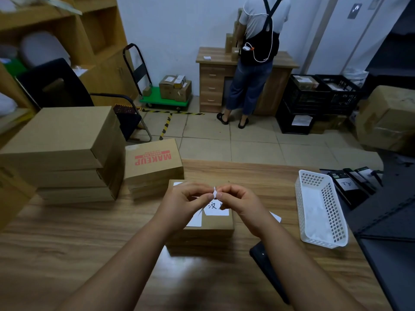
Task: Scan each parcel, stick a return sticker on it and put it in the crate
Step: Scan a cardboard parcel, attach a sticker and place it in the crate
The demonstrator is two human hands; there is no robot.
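Pinching white paper sticker (curled): left hand, right hand.

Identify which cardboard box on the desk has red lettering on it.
The MAKEUP box, on a short stack between the tall plain stack at left and the small labelled parcel under the hands; the others show no red print.

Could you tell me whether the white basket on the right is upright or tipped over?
Upright. The basket stands on its base on the table, its open top facing up.
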